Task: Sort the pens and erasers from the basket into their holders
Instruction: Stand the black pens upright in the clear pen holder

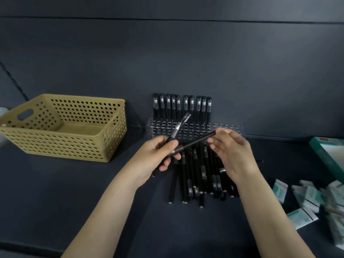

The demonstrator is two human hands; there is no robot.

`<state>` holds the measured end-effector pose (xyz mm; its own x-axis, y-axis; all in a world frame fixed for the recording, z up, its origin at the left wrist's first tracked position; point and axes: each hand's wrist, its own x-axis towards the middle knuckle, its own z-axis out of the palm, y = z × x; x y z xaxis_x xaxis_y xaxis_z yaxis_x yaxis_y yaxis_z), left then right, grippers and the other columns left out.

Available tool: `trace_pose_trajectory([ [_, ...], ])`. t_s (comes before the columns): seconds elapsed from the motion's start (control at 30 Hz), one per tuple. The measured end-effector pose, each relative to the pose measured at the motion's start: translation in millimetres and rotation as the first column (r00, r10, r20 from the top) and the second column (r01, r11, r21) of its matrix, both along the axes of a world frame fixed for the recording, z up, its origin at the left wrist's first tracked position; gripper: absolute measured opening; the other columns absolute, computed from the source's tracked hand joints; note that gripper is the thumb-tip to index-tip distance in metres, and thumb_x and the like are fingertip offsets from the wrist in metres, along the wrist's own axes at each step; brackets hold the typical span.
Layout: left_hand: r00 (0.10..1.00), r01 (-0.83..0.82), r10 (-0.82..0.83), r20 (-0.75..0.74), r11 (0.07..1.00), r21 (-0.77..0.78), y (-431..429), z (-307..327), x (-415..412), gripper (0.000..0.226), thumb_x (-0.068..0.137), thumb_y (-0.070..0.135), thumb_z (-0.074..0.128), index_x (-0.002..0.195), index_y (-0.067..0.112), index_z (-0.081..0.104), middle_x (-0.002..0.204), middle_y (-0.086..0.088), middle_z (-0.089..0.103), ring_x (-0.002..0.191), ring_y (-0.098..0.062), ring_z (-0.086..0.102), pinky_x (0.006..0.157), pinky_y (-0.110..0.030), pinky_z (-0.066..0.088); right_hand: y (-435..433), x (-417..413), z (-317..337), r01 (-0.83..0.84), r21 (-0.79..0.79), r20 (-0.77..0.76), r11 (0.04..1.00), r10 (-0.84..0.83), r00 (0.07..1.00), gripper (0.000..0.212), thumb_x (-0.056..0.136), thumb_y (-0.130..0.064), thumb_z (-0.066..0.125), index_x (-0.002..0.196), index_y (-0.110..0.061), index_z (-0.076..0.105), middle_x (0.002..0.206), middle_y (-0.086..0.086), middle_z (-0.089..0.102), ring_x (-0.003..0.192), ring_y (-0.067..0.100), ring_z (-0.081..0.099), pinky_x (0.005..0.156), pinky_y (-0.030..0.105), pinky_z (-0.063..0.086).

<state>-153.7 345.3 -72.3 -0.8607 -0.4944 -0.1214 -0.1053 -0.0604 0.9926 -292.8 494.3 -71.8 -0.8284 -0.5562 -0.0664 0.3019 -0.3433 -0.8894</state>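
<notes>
My left hand grips several black pens; one slants up to the right and two clear-capped ones point away from me. My right hand pinches the far tip of the slanted pen with its fingertips. Under both hands lies a pile of black pens on the dark table. Behind it a clear pen holder with rows of holes carries several upright pens. The tan perforated basket stands at the left and looks empty. White-and-green erasers lie scattered at the right.
A green-and-white box sits at the right edge behind the erasers. A dark wall rises just behind the holder. A pale object peeks out left of the basket.
</notes>
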Motion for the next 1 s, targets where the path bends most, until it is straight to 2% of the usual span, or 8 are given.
trace_pose_trajectory([
  [0.17,0.988,-0.152,0.151,0.012,0.986,0.069,-6.8,-2.9,-14.4,0.017,0.096,0.020,0.056,0.093,0.004,0.060,0.065,-0.006,0.064,0.047,-0.006,0.041,0.040,-0.015,0.031,11.7,-14.5,2.9,-0.048,0.234,-0.150,0.971,0.085,0.985,0.007,0.089,-0.006,0.064,0.084,-0.009,0.066,0.074,0.003,0.070,0.073,0.014,0.066,0.068,0.023,0.056],
  [0.27,0.986,-0.162,0.163,0.038,0.987,-0.020,-14.6,-4.0,-20.6,0.019,0.097,0.024,0.056,0.088,0.008,0.061,0.066,-0.003,0.058,0.054,-0.010,0.044,0.040,-0.015,0.030,21.6,-21.2,4.6,-0.108,0.564,-0.322,0.819,0.338,0.884,0.003,0.083,-0.011,0.072,0.085,-0.011,0.070,0.081,0.001,0.075,0.078,0.012,0.066,0.070,0.019,0.052],
  [0.37,0.995,-0.071,0.078,0.066,0.993,-0.098,-14.6,-3.9,-25.6,0.021,0.098,0.026,0.053,0.089,0.009,0.061,0.063,-0.004,0.057,0.048,-0.006,0.045,0.041,-0.014,0.032,23.0,-17.0,8.3,-0.132,0.659,-0.353,0.741,0.459,0.815,0.006,0.078,-0.017,0.078,0.081,-0.016,0.073,0.083,-0.003,0.075,0.084,0.007,0.069,0.083,0.022,0.047],
  [0.47,0.996,0.025,-0.014,0.087,0.992,-0.127,-5.5,-5.1,-31.7,0.023,0.098,0.028,0.051,0.092,0.007,0.061,0.060,-0.002,0.058,0.047,-0.005,0.045,0.044,-0.015,0.034,13.7,-6.2,7.3,-0.159,0.639,-0.416,0.753,0.512,0.751,0.007,0.077,-0.017,0.079,0.081,-0.017,0.073,0.082,-0.004,0.075,0.083,0.009,0.070,0.087,0.022,0.049],
  [0.63,0.999,0.023,-0.020,0.029,0.995,-0.094,1.2,-8.1,-42.2,0.029,0.100,0.035,0.046,0.091,0.010,0.060,0.061,-0.004,0.058,0.047,-0.008,0.042,0.044,-0.017,0.033,3.6,0.7,2.8,-0.205,0.573,-0.475,0.793,0.525,0.706,0.029,0.083,-0.012,0.074,0.108,-0.025,0.068,0.087,-0.002,0.074,0.082,0.009,0.067,0.085,0.019,0.051],
  [0.73,0.998,-0.048,0.047,-0.037,0.998,-0.028,-2.0,-3.6,-48.3,0.033,0.101,0.036,0.042,0.090,0.011,0.059,0.060,-0.001,0.059,0.045,-0.009,0.038,0.042,-0.018,0.029,3.3,-8.5,6.2,-0.121,0.450,-0.559,0.885,0.385,0.735,0.040,0.086,-0.003,0.068,0.119,-0.025,0.062,0.086,0.005,0.069,0.077,0.021,0.063,0.082,0.029,0.052],
  [0.87,0.995,-0.070,0.069,-0.076,0.997,-0.013,-6.1,3.6,-57.3,0.032,0.101,0.036,0.041,0.090,0.011,0.059,0.058,0.000,0.058,0.041,-0.010,0.039,0.038,-0.020,0.026,0.5,-24.7,19.3,0.023,0.278,-0.638,0.960,0.167,0.752,0.059,0.090,0.001,0.061,0.136,-0.033,0.045,0.094,0.011,0.062,0.072,0.019,0.063,0.069,0.023,0.052],
  [1.0,0.998,-0.006,0.004,-0.060,0.999,-0.038,-9.8,-2.5,-54.2,0.034,0.101,0.038,0.041,0.092,0.012,0.060,0.055,-0.002,0.053,0.036,-0.011,0.033,0.037,-0.020,0.023,-10.6,-39.6,31.2,0.269,0.233,-0.762,0.934,0.003,0.648,0.063,0.088,-0.003,0.065,0.136,-0.036,0.041,0.102,0.010,0.058,0.071,0.025,0.067,0.060,0.027,0.057],
])
